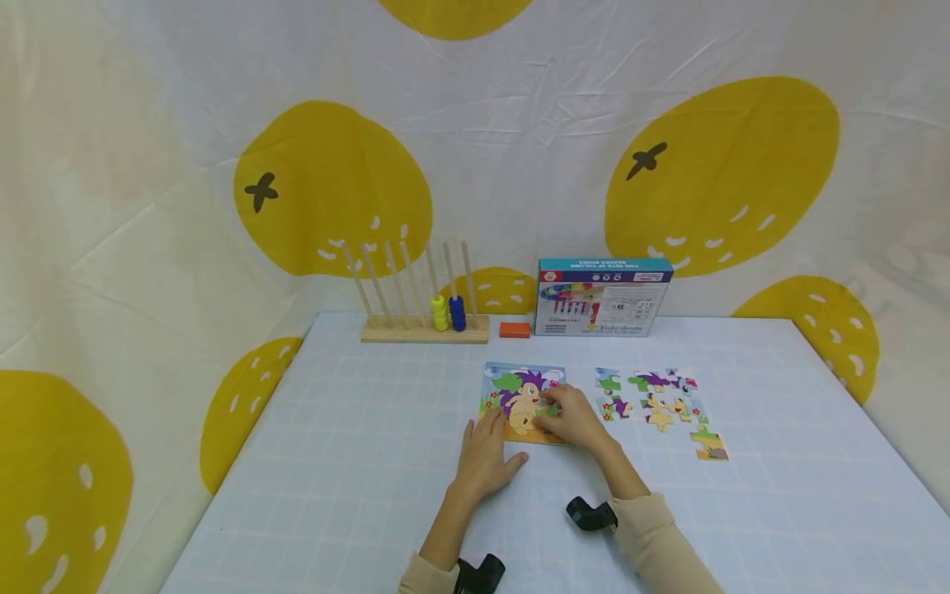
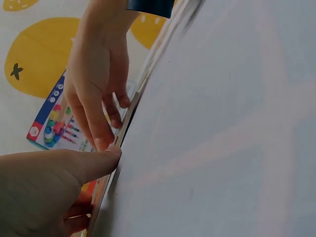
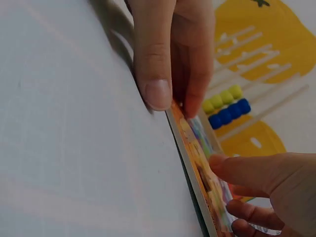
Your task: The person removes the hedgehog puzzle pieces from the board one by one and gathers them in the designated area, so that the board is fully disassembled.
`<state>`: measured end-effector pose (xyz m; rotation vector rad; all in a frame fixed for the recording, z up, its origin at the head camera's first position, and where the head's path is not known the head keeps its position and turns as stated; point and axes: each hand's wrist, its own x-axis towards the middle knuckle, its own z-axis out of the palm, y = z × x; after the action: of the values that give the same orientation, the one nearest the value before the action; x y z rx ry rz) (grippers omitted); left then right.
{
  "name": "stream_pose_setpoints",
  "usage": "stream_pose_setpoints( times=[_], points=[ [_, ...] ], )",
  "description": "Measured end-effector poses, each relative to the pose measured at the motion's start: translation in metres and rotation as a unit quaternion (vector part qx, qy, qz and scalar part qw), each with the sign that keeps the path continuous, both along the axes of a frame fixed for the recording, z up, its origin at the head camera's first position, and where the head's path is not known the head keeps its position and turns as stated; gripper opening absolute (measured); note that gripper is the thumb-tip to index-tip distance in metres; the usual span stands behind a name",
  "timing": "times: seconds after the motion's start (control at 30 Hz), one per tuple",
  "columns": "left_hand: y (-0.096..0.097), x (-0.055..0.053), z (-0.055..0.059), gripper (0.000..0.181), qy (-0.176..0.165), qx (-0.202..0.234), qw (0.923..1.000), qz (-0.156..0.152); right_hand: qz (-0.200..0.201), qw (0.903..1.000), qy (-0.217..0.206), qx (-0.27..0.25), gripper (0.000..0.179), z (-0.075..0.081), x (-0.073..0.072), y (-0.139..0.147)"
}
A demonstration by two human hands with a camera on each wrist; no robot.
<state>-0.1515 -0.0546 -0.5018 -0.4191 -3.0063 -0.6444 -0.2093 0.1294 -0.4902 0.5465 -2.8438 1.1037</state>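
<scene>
A square jigsaw puzzle (image 1: 523, 388) with a purple-haired cartoon hedgehog lies on the table. My left hand (image 1: 482, 462) rests at its lower left, fingers stretched onto the picture and thumb spread toward the front edge. In the left wrist view, the left thumb (image 2: 101, 163) touches the board's edge. On the puzzle's right side, my right hand (image 1: 575, 419) pinches a small puzzle piece (image 1: 546, 403) against the picture, mostly hidden by the fingers. The right wrist view shows the right thumb (image 3: 222, 165) low over the board, fingers bent beside it.
Right of the puzzle lie several loose pieces (image 1: 657, 412), some joined. Behind stand a wooden peg rack (image 1: 393, 334) with yellow beads (image 1: 439, 313) and blue beads (image 1: 457, 313), an orange block (image 1: 514, 330) and a printed box (image 1: 601, 301). A patterned cloth hangs behind the table.
</scene>
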Motion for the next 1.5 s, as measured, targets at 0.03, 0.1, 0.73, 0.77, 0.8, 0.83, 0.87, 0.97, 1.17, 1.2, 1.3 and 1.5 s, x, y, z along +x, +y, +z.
stream_pose_setpoints(
  times=[0.03, 0.1, 0.73, 0.77, 0.8, 0.83, 0.87, 0.97, 1.17, 1.2, 1.3, 1.5],
  points=[
    [0.0, 0.0, 0.0, 0.072, -0.003, -0.002, 1.0, -0.001, 0.006, 1.0, -0.001, 0.005, 0.04, 0.0, 0.0, -0.002],
    [-0.001, 0.0, -0.001, 0.073, -0.008, -0.003, 1.0, -0.002, 0.009, 0.9998, -0.006, 0.016, 0.042, 0.0, 0.001, -0.006],
    [-0.009, -0.003, 0.004, 0.058, -0.002, 0.05, 0.9987, 0.003, 0.008, 0.9983, -0.02, 0.055, 0.032, 0.002, 0.007, -0.021],
    [-0.009, -0.004, 0.004, 0.058, 0.0, 0.052, 0.9986, 0.001, 0.006, 0.9981, -0.025, 0.056, 0.034, 0.002, 0.007, -0.021],
    [-0.009, -0.004, 0.003, 0.058, 0.0, 0.053, 0.9986, 0.0, 0.004, 0.9979, -0.031, 0.057, 0.035, 0.002, 0.007, -0.021],
    [-0.009, -0.004, 0.003, 0.058, 0.0, 0.055, 0.9985, -0.001, 0.003, 0.9976, -0.035, 0.06, 0.037, 0.003, 0.007, -0.021],
    [-0.009, -0.004, 0.003, 0.058, 0.0, 0.055, 0.9985, -0.001, 0.002, 0.9972, -0.039, 0.064, 0.038, 0.003, 0.006, -0.021],
    [-0.009, -0.003, 0.003, 0.057, 0.004, 0.059, 0.9983, 0.0, 0.0, 0.9959, -0.05, 0.075, 0.038, 0.003, 0.004, -0.022],
    [-0.009, -0.004, 0.004, 0.054, 0.005, 0.067, 0.9977, 0.007, 0.005, 0.9938, -0.067, 0.089, 0.037, 0.007, 0.001, -0.023],
    [-0.009, -0.004, 0.004, 0.053, 0.005, 0.068, 0.9977, 0.008, 0.005, 0.9935, -0.07, 0.089, 0.037, 0.007, 0.001, -0.024],
    [-0.009, -0.004, 0.005, 0.052, 0.01, 0.062, 0.998, 0.01, 0.003, 0.9929, -0.074, 0.092, 0.036, 0.009, 0.001, -0.024],
    [-0.01, -0.007, 0.004, 0.048, 0.022, 0.045, 0.9987, 0.01, 0.0, 0.9929, -0.075, 0.092, 0.037, 0.009, 0.001, -0.025]
  ],
)
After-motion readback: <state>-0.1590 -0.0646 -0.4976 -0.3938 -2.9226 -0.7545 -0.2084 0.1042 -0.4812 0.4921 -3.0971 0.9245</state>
